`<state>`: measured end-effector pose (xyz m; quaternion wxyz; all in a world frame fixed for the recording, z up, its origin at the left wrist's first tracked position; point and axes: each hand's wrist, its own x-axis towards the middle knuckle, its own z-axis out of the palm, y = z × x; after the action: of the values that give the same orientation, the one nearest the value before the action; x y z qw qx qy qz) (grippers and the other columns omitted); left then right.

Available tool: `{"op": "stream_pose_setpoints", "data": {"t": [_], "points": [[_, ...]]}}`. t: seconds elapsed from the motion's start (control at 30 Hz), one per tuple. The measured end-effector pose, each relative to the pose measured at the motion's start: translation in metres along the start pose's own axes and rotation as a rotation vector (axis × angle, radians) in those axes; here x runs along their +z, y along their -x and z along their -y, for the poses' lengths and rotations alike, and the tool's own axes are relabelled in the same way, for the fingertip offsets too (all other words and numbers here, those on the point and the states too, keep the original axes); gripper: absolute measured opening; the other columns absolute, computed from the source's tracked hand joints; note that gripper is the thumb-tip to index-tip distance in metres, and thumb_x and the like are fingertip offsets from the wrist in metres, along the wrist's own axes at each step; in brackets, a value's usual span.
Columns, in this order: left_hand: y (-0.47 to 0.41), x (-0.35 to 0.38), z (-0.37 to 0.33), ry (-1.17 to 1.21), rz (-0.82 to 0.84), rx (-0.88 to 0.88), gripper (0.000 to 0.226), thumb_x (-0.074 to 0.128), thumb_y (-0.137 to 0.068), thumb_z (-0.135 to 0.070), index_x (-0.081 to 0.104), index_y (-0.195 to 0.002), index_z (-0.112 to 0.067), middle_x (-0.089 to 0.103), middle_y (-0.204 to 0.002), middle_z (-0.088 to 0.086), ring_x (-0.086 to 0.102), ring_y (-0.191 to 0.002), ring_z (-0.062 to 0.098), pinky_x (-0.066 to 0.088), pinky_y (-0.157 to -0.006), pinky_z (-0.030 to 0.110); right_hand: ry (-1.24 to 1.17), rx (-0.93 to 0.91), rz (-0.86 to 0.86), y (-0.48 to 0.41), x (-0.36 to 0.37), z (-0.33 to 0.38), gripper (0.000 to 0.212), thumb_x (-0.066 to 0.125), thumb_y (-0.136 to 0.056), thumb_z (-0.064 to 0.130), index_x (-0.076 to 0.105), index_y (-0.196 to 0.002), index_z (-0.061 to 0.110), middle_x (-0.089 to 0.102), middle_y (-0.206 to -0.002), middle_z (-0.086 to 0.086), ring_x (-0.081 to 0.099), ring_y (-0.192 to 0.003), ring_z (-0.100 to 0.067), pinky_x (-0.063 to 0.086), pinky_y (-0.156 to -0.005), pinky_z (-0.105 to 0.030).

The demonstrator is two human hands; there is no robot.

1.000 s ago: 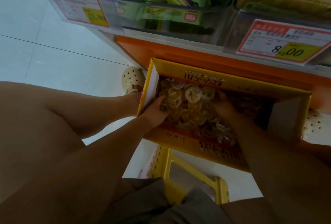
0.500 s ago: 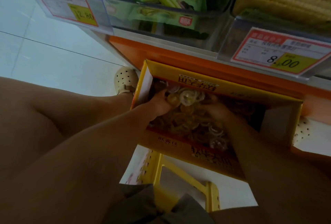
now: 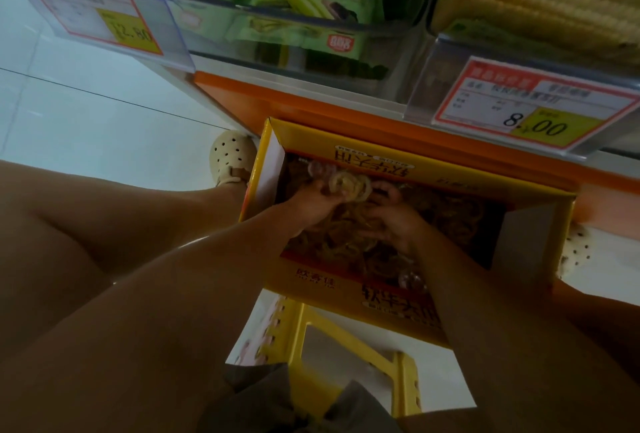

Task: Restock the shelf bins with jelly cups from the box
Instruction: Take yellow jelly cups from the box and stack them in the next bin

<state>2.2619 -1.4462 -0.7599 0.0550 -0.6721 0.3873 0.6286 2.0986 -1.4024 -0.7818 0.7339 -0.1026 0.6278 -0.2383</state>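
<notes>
Gripping a bunch of jelly cups (image 3: 349, 186) in the left hand (image 3: 311, 204) at the far left of the box (image 3: 311, 280), gathering enough for one lift; burying the right hand (image 3: 394, 221) among them just beside, hold impossible to tell.

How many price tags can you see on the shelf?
2. The left price tag, at the upper left, reads 12.80; the right price tag, on the bin front at the right, reads 8.00. Others may be out of view.
</notes>
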Motion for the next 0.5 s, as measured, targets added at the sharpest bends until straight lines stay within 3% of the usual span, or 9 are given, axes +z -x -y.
{"op": "stream_pose_setpoints", "data": {"t": [0.1, 0.2, 0.33, 0.5], "points": [[0.000, 0.010, 0.003, -0.024, -0.016, 0.025, 0.062, 0.057, -0.094, -0.042, 0.032, -0.148, -0.025, 0.044, -0.144, 0.007, 0.049, -0.126, 0.031, 0.050, -0.096, 0.048, 0.007, -0.013, -0.036, 0.005, 0.000, -0.002, 0.039, 0.066, -0.088, 0.013, 0.047, -0.119, 0.027, 0.055, -0.124, 0.003, 0.060, -0.104, -0.015, 0.057, -0.080, -0.047], [0.003, 0.014, 0.007, -0.028, -0.017, 0.036, 0.050, 0.061, -0.093, -0.036, 0.044, -0.138, -0.023, 0.050, -0.134, 0.008, 0.054, -0.118, 0.029, 0.055, -0.089, 0.050, 0.047, -0.022, -0.104, 0.010, -0.001, -0.004, 0.024, 0.066, -0.090, 0.030, 0.050, -0.108, 0.028, 0.054, -0.123, 0.001, 0.056, -0.113, -0.018, 0.059, -0.075, -0.045], [0.015, 0.012, 0.004, 0.089, 0.045, 0.017, 0.038, 0.057, -0.096, -0.025, 0.048, -0.133, -0.025, 0.053, -0.124, 0.003, 0.059, -0.104, 0.021, 0.060, -0.072, 0.036, 0.079, -0.023, -0.138, 0.014, 0.005, -0.009, 0.015, 0.060, -0.094, 0.022, 0.048, -0.104, 0.022, 0.055, -0.123, -0.004, 0.059, -0.111, -0.022, 0.058, -0.067, -0.040], [0.036, 0.000, 0.003, 0.114, 0.072, 0.019, 0.037, 0.055, -0.097, -0.024, 0.049, -0.133, -0.026, 0.063, -0.113, 0.006, 0.064, -0.088, 0.018, 0.057, -0.066, 0.027, -0.011, -0.017, -0.003, 0.032, 0.012, -0.006, 0.042, 0.059, -0.095, 0.014, 0.043, -0.130, 0.030, 0.056, -0.117, 0.002, 0.064, -0.099, -0.019, 0.059, -0.063, -0.039]]}}
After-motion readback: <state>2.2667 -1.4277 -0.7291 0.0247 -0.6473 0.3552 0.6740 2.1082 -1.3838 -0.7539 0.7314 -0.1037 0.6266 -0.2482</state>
